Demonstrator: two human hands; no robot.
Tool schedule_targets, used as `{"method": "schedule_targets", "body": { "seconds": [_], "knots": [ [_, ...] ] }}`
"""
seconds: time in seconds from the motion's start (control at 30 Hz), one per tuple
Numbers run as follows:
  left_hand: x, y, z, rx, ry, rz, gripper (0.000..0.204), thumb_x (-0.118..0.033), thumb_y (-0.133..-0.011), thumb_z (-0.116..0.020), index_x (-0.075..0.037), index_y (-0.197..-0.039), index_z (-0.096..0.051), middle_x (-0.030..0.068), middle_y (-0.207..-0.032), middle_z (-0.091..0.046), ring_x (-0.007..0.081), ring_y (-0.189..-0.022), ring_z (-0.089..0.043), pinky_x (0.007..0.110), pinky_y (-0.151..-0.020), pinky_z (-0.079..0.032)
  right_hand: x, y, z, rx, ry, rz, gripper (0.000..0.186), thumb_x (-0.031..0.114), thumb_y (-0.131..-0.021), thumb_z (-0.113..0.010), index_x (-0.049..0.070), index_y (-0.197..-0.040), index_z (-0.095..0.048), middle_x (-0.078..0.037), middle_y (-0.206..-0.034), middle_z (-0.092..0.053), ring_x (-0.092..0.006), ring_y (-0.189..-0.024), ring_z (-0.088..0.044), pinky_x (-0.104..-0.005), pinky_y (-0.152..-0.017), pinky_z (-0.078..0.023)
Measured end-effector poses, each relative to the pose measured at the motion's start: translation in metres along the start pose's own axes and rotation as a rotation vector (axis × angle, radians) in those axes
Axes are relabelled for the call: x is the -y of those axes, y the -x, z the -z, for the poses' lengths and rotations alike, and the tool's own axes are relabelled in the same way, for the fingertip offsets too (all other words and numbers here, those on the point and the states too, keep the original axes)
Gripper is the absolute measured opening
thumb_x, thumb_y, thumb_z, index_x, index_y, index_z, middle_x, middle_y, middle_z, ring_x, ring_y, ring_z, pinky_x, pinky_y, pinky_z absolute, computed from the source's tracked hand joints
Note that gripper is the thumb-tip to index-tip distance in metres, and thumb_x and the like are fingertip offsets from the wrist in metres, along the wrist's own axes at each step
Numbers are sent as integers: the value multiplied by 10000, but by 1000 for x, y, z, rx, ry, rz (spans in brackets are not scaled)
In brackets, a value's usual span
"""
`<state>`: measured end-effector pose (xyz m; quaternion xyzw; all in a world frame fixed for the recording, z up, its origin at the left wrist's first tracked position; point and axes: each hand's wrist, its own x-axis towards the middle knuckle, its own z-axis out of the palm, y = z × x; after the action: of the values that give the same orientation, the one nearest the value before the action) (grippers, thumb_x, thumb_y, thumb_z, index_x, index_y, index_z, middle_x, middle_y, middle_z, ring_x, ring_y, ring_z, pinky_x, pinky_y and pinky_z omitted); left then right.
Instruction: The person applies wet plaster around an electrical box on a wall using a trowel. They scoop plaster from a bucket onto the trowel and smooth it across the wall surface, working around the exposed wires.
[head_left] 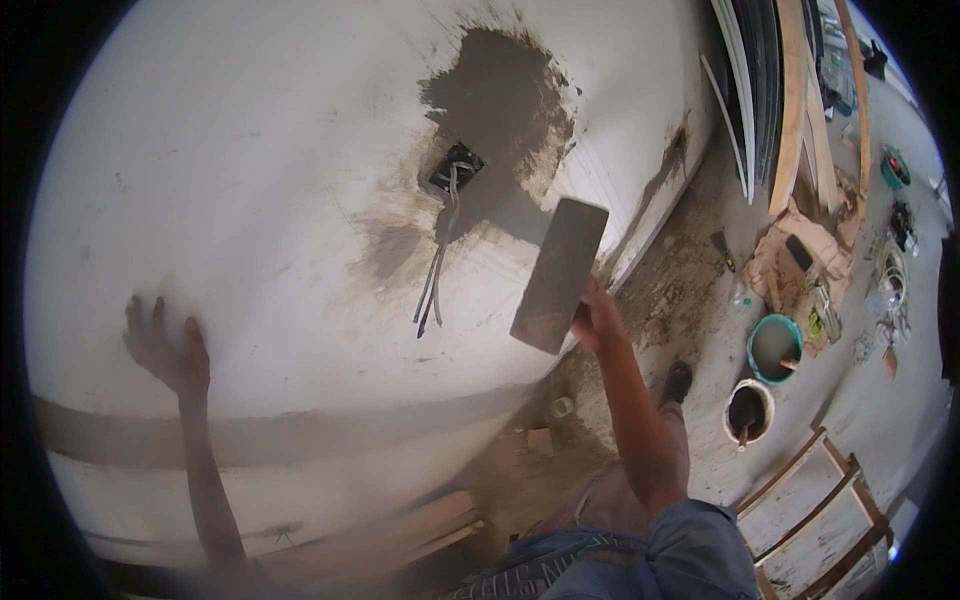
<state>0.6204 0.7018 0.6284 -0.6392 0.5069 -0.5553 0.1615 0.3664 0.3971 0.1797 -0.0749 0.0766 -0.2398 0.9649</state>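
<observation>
While the left hand (165, 345) presses flat, fingers spread, on the white wall (250, 150), the right hand (597, 318) grips a plastering trowel (560, 275) near the wet patch (505, 95).

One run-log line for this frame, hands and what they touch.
left hand: flat on white wall | right hand: holds trowel near wet plaster patch | wires hang from wall box

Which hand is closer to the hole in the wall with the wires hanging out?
Right. The right hand holds a flat trowel just right of and below the hole. The left hand presses flat on the wall, far off to the lower left.
</observation>
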Motion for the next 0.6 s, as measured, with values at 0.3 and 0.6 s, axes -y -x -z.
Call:
{"method": "schedule_targets", "body": {
  "seconds": [0.3,0.6],
  "knots": [
    [-179,28,-42,446,1028,112,397,-67,-874,-640,-70,-1269,-610,139,-894,-661,313,-772,-640,396,-692,-537,-31,141,54,-103,-66,-350,472,-37,-874,-464,46,-1339,-459,-99,-1276,-571,-248,-1184,-561,-420,-1044,-442],
    [-324,-42,-59,473,1291,487,710,-84,-949,-588,-100,-1541,-196,106,-1054,-642,175,-713,-636,301,-620,-529,93,173,86,-167,115,-268,444,15,-889,-526,42,-1329,-476,-108,-1258,-590,-246,-1158,-584,-413,-1012,-462]
  ]
}}
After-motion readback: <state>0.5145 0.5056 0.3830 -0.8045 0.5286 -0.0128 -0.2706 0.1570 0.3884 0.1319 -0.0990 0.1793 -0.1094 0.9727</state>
